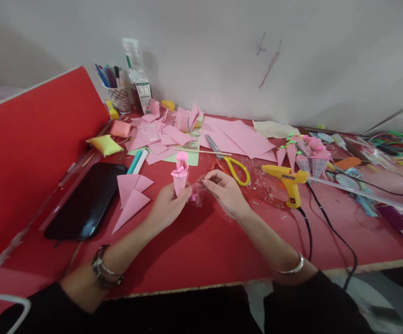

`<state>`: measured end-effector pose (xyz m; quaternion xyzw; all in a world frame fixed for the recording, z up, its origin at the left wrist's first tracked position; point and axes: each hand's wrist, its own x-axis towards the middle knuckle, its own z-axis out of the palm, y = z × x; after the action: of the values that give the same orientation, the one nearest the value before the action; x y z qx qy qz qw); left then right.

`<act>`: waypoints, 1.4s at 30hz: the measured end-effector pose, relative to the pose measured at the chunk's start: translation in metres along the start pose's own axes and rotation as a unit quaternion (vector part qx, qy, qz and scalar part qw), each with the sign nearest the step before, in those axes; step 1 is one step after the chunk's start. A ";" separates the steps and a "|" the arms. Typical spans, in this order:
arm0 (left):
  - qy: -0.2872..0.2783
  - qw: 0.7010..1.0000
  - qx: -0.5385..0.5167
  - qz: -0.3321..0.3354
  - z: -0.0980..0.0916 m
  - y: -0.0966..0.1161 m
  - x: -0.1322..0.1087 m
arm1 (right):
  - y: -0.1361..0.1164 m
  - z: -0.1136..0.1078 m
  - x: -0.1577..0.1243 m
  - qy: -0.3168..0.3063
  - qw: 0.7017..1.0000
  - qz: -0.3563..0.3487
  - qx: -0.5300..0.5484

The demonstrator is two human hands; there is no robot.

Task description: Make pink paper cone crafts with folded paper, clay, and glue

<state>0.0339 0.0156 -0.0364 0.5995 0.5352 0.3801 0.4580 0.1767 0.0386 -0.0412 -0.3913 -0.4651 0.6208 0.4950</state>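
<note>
In my left hand is a small pink paper cone, held upright. Its top carries a frilled pink edge, folded pink material and a round pink ball. Just to the right, my right hand has its thumb and fingertips pinched together; whatever is between them is too small to make out. Between the hands lies a small clear plastic packet with something pink inside, close to both hands' fingertips. Flat pink paper pieces lie left of my left hand. Yellow-handled scissors rest beyond my right hand.
A yellow glue gun with a black cord stands at the right. Finished-looking pink cones cluster behind it. A black phone lies left. Pink paper scraps, a glass bottle and a pen cup are along the wall.
</note>
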 end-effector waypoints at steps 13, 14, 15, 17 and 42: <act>-0.002 1.000 -0.002 -0.001 0.001 0.000 -0.001 | -0.002 0.002 -0.003 0.001 0.998 0.015 -0.068; -0.003 1.000 -0.004 -0.001 0.001 0.000 -0.001 | -0.003 0.003 -0.003 0.001 0.998 0.014 -0.063; -0.005 1.000 -0.005 -0.001 0.001 0.000 -0.001 | -0.003 0.003 -0.003 0.005 0.998 0.014 -0.056; -0.008 1.000 -0.011 -0.001 0.001 0.001 -0.001 | -0.002 0.004 -0.002 0.012 0.999 0.015 -0.041; 0.015 0.976 0.168 0.135 0.001 -0.003 -0.007 | -0.003 0.004 -0.005 0.038 0.991 -0.064 -0.109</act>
<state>0.0329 0.0086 -0.0390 0.7286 0.5123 0.3523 0.2874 0.1745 0.0334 -0.0369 -0.4355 -0.5354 0.5181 0.5052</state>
